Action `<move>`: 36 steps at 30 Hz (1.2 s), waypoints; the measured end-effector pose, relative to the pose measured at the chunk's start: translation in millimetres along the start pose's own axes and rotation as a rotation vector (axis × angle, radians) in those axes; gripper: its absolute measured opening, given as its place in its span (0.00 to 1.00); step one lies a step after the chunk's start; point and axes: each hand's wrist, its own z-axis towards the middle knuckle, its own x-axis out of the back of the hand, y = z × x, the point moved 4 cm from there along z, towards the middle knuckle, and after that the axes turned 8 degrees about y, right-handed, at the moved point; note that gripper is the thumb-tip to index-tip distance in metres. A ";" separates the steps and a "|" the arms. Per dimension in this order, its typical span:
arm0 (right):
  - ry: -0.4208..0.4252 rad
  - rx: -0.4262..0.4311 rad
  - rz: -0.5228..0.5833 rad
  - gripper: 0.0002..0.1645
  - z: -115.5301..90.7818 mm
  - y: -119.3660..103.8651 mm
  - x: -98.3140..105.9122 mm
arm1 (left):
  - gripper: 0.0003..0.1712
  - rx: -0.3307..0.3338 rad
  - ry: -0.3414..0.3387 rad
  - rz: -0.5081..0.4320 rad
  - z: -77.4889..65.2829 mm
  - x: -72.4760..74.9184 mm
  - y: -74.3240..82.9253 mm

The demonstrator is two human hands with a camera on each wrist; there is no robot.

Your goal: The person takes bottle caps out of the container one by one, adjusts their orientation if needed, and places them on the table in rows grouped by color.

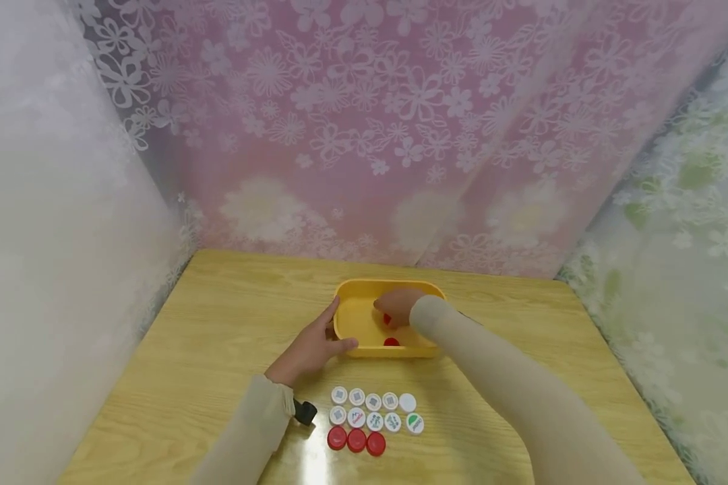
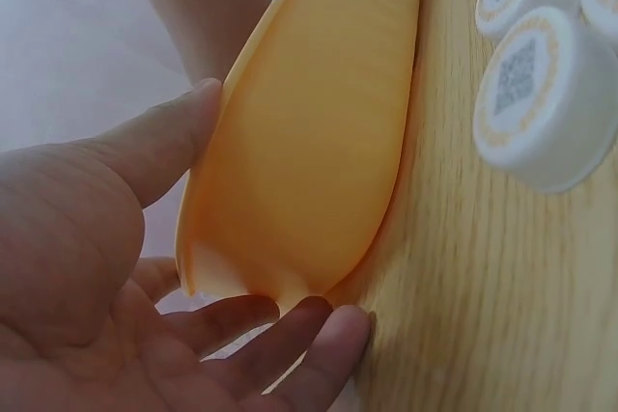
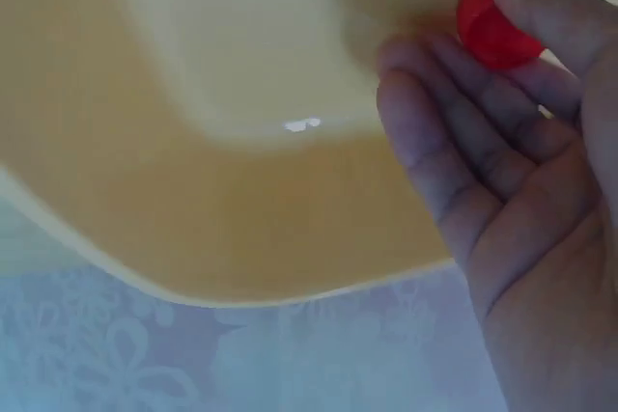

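A yellow plastic basin stands on the wooden table. My left hand grips its left end, thumb on the near rim and fingers around the end wall, as the left wrist view also shows. Inside the basin, my right hand pinches a red bottle cap between thumb and fingers. A second red cap lies in the basin by the near wall. In front of the basin, white bottle caps sit in two rows, with a row of three red caps nearest me.
The wooden table is bounded by a pink flowered curtain behind, with pale cloth on both sides. A black strap piece sticks out from my left wrist, close beside the caps.
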 end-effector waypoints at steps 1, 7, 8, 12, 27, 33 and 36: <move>0.030 -0.006 0.032 0.11 -5.1 2.0 5.5 | 0.59 0.005 -0.003 0.003 0.7 -0.4 0.4; 0.279 0.102 0.265 0.11 -61.9 -19.7 53.6 | 0.60 0.022 0.001 0.024 2.4 -0.1 5.1; 0.314 0.127 0.296 0.12 -74.5 -27.6 58.5 | 0.60 0.021 0.004 0.035 2.8 0.8 6.2; 0.390 0.212 0.434 0.19 -126.2 -59.1 56.9 | 0.60 0.017 0.013 0.060 3.7 4.0 9.7; 0.526 0.299 0.580 0.19 -222.2 -112.9 -34.7 | 0.60 -0.021 -0.024 0.036 5.0 -4.6 6.2; 0.528 0.305 0.439 0.14 -225.0 -126.4 -50.8 | 0.60 -0.010 -0.021 0.057 3.4 -2.2 8.2; 0.468 0.281 0.413 0.08 -222.6 -129.8 -59.3 | 0.59 -0.010 -0.022 0.058 1.9 -1.5 10.4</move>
